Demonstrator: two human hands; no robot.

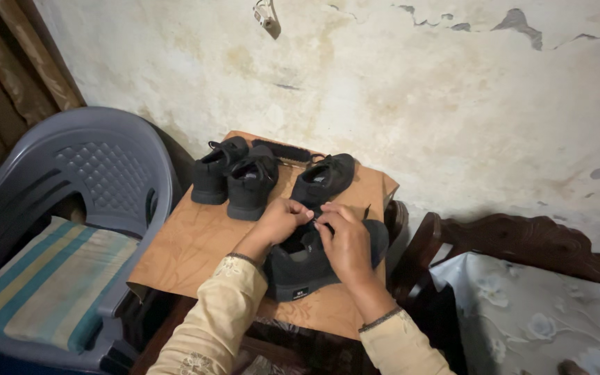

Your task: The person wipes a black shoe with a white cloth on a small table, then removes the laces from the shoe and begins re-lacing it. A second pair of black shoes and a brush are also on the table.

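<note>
Several black shoes sit on a brown cardboard-covered table. My left hand and my right hand meet over the nearest black shoe, fingers pinched on its lace area at the tongue. Another black shoe lies just beyond my hands. Two more black shoes stand side by side at the far left of the table. A dark shoe brush lies behind them near the wall. Cream sleeves cover both my forearms.
A grey plastic chair with a striped cushion stands at the left. A dark carved wooden chair and a floral cloth are at the right. A stained, peeling wall rises behind the table.
</note>
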